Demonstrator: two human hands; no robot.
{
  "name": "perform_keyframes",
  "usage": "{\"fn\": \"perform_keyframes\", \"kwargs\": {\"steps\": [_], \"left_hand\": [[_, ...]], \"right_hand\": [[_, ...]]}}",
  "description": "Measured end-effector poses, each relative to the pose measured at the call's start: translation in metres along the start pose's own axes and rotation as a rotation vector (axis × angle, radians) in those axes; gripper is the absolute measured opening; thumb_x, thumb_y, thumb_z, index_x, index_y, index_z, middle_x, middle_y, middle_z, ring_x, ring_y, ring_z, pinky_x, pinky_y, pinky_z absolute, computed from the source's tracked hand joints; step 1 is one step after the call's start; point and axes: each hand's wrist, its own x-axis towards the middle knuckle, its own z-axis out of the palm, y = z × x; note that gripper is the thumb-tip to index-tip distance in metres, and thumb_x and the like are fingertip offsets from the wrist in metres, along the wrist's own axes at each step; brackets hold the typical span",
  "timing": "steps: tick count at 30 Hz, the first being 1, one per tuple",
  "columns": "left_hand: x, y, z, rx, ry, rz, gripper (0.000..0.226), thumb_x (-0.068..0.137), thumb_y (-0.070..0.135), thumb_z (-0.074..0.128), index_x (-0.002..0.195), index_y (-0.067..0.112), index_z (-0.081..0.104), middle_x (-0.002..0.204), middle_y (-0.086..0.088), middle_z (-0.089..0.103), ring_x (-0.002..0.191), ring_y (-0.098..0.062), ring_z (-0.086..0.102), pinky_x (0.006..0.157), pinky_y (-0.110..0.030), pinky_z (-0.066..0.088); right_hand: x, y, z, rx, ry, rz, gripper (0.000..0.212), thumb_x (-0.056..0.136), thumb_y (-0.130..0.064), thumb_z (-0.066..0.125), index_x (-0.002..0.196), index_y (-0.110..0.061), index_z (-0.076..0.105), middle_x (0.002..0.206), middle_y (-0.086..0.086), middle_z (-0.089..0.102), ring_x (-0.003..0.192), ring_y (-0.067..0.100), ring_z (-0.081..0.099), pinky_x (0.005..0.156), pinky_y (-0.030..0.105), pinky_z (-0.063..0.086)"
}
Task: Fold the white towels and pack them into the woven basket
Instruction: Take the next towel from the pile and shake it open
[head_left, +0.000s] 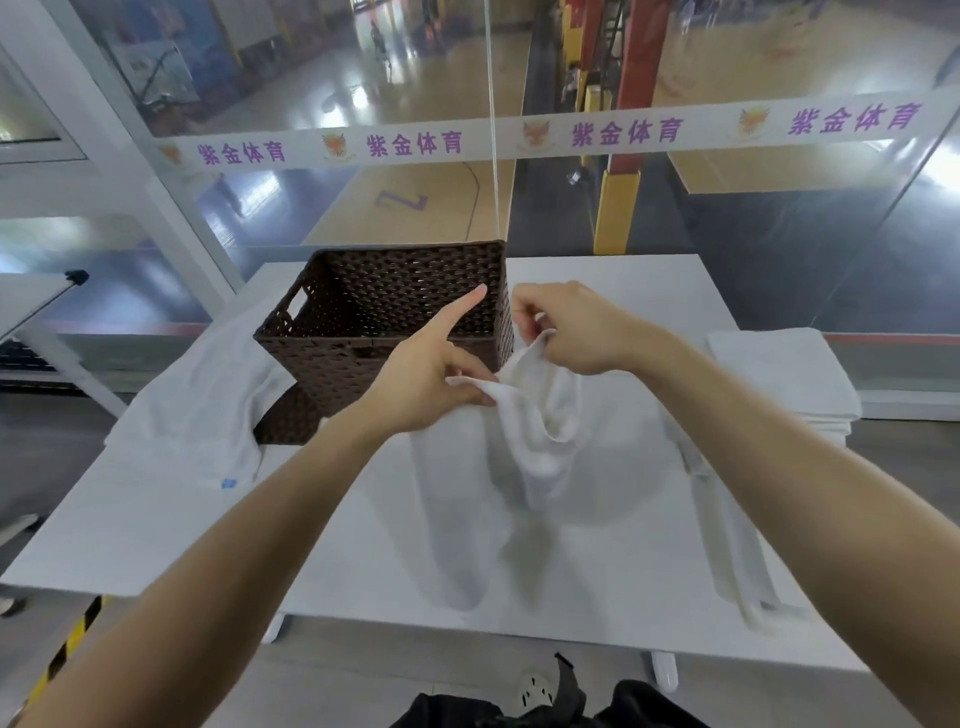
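Observation:
A white towel (524, 467) hangs in the air above the white table (156, 519), held up by its top edge. My left hand (426, 379) pinches one corner of it, index finger pointing out toward the basket. My right hand (576, 327) grips the other corner, just to the right. The dark brown woven basket (363, 364) stands tilted behind my hands, propped on a crumpled white towel (208, 395) at the table's left. Its inside looks empty.
A stack of folded white towels (784, 374) lies at the table's right edge. Another white towel (727, 519) drapes down the table's right side. A glass wall with a printed white band (519, 137) stands behind the table.

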Motion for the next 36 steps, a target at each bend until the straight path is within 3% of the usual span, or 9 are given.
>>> {"fn": "perform_keyframes", "kwargs": {"steps": [4, 8, 11, 14, 19, 24, 29, 34, 36], "left_hand": [[0.019, 0.004, 0.002, -0.146, -0.135, 0.024, 0.017, 0.084, 0.015, 0.093, 0.100, 0.021, 0.089, 0.132, 0.010, 0.073, 0.102, -0.014, 0.074, 0.093, -0.048, 0.057], [0.029, 0.002, 0.001, -0.198, -0.110, -0.020, 0.016, 0.087, 0.012, 0.091, 0.101, 0.017, 0.089, 0.098, 0.004, 0.081, 0.091, -0.017, 0.075, 0.084, -0.039, 0.058], [0.036, -0.005, -0.001, -0.172, -0.042, -0.022, 0.015, 0.088, 0.014, 0.089, 0.101, 0.022, 0.088, 0.100, 0.009, 0.082, 0.096, -0.014, 0.075, 0.088, -0.040, 0.058], [0.041, -0.009, -0.009, -0.183, -0.028, -0.065, 0.014, 0.093, 0.011, 0.082, 0.101, 0.022, 0.085, 0.101, 0.009, 0.082, 0.100, -0.012, 0.075, 0.097, -0.039, 0.058], [0.045, -0.010, -0.019, -0.253, -0.006, -0.069, 0.014, 0.097, 0.003, 0.075, 0.103, 0.015, 0.083, 0.102, 0.004, 0.081, 0.101, -0.018, 0.074, 0.094, -0.036, 0.057], [0.037, -0.025, -0.028, -0.233, 0.068, -0.096, 0.015, 0.100, 0.013, 0.076, 0.109, 0.021, 0.084, 0.106, 0.006, 0.079, 0.106, -0.015, 0.073, 0.098, -0.033, 0.055], [0.012, -0.067, -0.018, 0.257, 0.031, -0.045, 0.043, 0.101, 0.023, 0.074, 0.139, 0.041, 0.070, 0.100, 0.008, 0.058, 0.094, -0.011, 0.061, 0.091, -0.029, 0.051], [-0.010, -0.075, 0.013, 0.485, -0.038, -0.068, 0.023, 0.090, 0.057, 0.067, 0.092, 0.037, 0.055, 0.099, 0.011, 0.047, 0.081, -0.019, 0.061, 0.071, -0.045, 0.059], [-0.013, -0.082, 0.028, 0.463, -0.047, -0.028, 0.028, 0.088, 0.064, 0.073, 0.091, 0.037, 0.066, 0.118, 0.008, 0.054, 0.101, -0.017, 0.063, 0.083, -0.043, 0.059]], "right_hand": [[0.000, -0.010, 0.001, 0.010, 0.099, -0.078, 0.042, 0.068, 0.012, 0.048, 0.077, -0.028, 0.052, 0.080, -0.008, 0.066, 0.081, 0.016, 0.062, 0.072, 0.044, 0.055], [-0.004, 0.007, 0.008, 0.108, 0.313, -0.001, 0.032, 0.080, 0.009, 0.057, 0.087, -0.022, 0.061, 0.089, -0.011, 0.065, 0.081, 0.010, 0.064, 0.073, 0.039, 0.057], [-0.014, 0.025, 0.017, 0.178, 0.378, 0.071, 0.022, 0.090, -0.029, 0.077, 0.102, -0.032, 0.058, 0.104, -0.015, 0.065, 0.091, 0.007, 0.068, 0.080, 0.036, 0.062], [-0.030, 0.036, 0.032, 0.190, 0.308, 0.089, 0.048, 0.082, -0.061, 0.083, 0.114, -0.041, 0.053, 0.120, -0.014, 0.061, 0.103, 0.011, 0.063, 0.083, 0.027, 0.052], [-0.024, 0.052, 0.065, -0.045, 0.202, 0.136, 0.040, 0.086, -0.052, 0.081, 0.114, -0.031, 0.060, 0.114, -0.008, 0.062, 0.096, 0.020, 0.062, 0.082, 0.038, 0.050], [-0.010, 0.052, 0.060, -0.006, 0.336, 0.057, 0.012, 0.096, -0.017, 0.068, 0.108, -0.015, 0.070, 0.106, 0.004, 0.068, 0.094, 0.030, 0.064, 0.083, 0.044, 0.051], [0.015, 0.037, 0.019, -0.046, 0.242, -0.064, 0.012, 0.097, -0.012, 0.063, 0.103, -0.018, 0.072, 0.097, -0.001, 0.069, 0.085, 0.021, 0.059, 0.079, 0.040, 0.049], [0.034, 0.005, -0.009, -0.211, 0.060, -0.141, 0.016, 0.096, -0.009, 0.059, 0.104, -0.015, 0.072, 0.094, -0.005, 0.066, 0.088, 0.016, 0.053, 0.068, 0.024, 0.033], [0.037, -0.007, -0.018, -0.252, -0.032, -0.160, 0.016, 0.093, -0.008, 0.058, 0.100, -0.017, 0.070, 0.093, -0.004, 0.067, 0.090, 0.017, 0.054, 0.073, 0.032, 0.040]]}}
